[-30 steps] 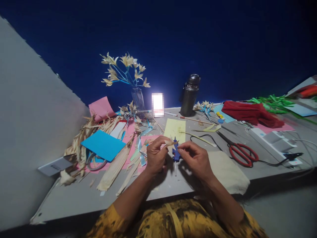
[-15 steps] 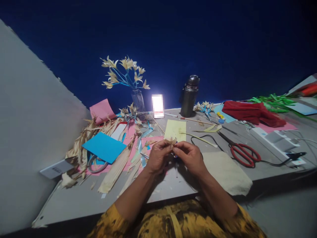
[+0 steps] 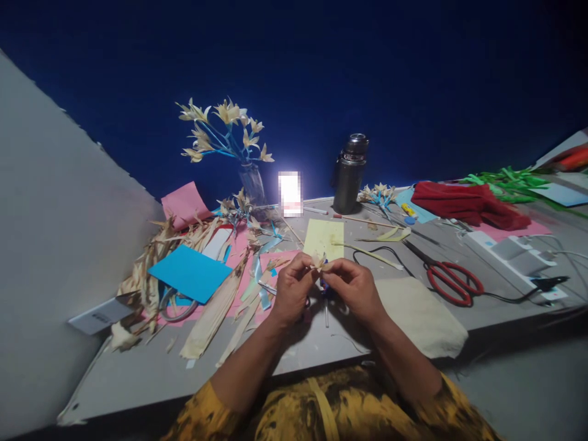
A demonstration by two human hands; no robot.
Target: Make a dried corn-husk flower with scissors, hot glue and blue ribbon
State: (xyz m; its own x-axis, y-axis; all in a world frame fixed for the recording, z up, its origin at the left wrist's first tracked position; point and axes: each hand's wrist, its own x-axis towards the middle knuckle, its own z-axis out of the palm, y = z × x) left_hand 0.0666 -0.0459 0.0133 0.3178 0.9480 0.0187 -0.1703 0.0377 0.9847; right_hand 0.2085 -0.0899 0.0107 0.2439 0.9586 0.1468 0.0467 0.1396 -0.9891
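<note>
My left hand (image 3: 293,293) and my right hand (image 3: 353,286) meet over the front middle of the table. Between their fingertips they pinch a small cream dried-husk flower (image 3: 318,262), its petals pointing up. Just below, a small blue object (image 3: 325,285) with a thin pale rod (image 3: 327,313) shows between the hands; I cannot tell what it is. A slim metal piece (image 3: 267,286) sticks out left of my left hand, its other end hidden. Beyond my fingers lies a yellow paper sheet (image 3: 324,236).
Left are dried husks (image 3: 215,306), blue card (image 3: 190,273) and a vase (image 3: 253,184) of husk flowers. A flask (image 3: 351,174) stands behind. Right lie red-handled scissors (image 3: 454,283), cream cloth (image 3: 418,315), a power strip (image 3: 500,260) and red cloth (image 3: 468,205).
The view has shifted slightly. My fingers have moved a little on the husk flower, and more of its petals and of the blue object show now. Both hands keep their pinch.
</note>
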